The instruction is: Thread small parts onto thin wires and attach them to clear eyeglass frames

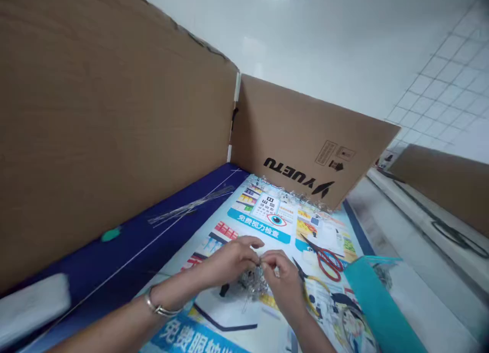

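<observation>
Both hands meet over a printed poster sheet (214, 317). My left hand (239, 259), with a silver bangle (158, 307) on its wrist, has its fingers bent and pressed together at a small piece too fine to make out. Close against it, my right hand (280, 276) pinches at the same spot with thumb and forefinger. Just under the fingertips lies a tangled cluster of clear, shiny wire or beads (252, 284). Yellow-handled pliers (315, 289) rest right beside my right hand, and red-handled scissors (326, 259) lie beyond them.
Cardboard panels (305, 134) stand at the back and left. Thin wires (191, 206) lie on the dark blue surface (153, 251). A teal box or folder (382, 302) is at right, a white object (34, 307) at lower left. More shiny pieces (290, 194) line the back panel's foot.
</observation>
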The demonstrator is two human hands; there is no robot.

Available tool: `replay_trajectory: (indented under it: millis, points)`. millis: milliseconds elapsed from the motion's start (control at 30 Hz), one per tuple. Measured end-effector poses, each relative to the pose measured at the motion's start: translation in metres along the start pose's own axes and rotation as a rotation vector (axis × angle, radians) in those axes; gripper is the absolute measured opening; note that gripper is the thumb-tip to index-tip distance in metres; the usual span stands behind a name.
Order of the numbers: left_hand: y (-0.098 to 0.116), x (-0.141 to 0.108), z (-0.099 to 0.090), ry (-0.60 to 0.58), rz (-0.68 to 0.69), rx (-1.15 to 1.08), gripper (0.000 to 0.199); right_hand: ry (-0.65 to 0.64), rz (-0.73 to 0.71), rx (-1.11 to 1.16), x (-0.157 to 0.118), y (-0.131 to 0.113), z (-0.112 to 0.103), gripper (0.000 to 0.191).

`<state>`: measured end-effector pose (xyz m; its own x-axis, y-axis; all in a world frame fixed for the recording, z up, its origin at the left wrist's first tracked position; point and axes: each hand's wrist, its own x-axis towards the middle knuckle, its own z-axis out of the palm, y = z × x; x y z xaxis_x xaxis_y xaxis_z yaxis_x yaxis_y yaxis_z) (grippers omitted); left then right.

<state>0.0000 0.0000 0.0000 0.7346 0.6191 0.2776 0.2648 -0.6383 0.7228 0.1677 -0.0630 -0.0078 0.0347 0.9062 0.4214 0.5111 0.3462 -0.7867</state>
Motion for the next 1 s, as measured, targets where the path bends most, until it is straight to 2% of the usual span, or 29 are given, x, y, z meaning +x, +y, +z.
replay_trajectory:
  millis: [167, 333, 567, 700, 833, 1000]
  points:
    - [-0.006, 0.002, 0.003, 0.007, -0.007, -0.020, 0.021, -0.004, 0.014, 0.010, -0.001, -0.002, 0.000, 0.016]
    - [-0.001, -0.001, 0.006, 0.071, -0.015, -0.019, 0.018, -0.020, -0.003, -0.006, -0.001, -0.002, -0.001, 0.016]
    - [0.008, 0.000, 0.008, 0.236, 0.015, 0.068, 0.019, 0.013, -0.238, -0.268, -0.002, -0.006, -0.002, 0.016]
    - [0.006, 0.002, 0.000, 0.327, -0.078, 0.108, 0.015, 0.015, -0.261, -0.424, -0.004, -0.003, -0.011, 0.016]
    - [0.006, 0.001, -0.007, 0.280, -0.192, -0.010, 0.014, 0.012, -0.237, -0.468, -0.003, 0.003, -0.017, 0.017]
    - [0.014, 0.000, -0.005, 0.256, -0.206, -0.275, 0.011, -0.032, -0.206, -0.481, -0.003, 0.002, -0.014, 0.018]
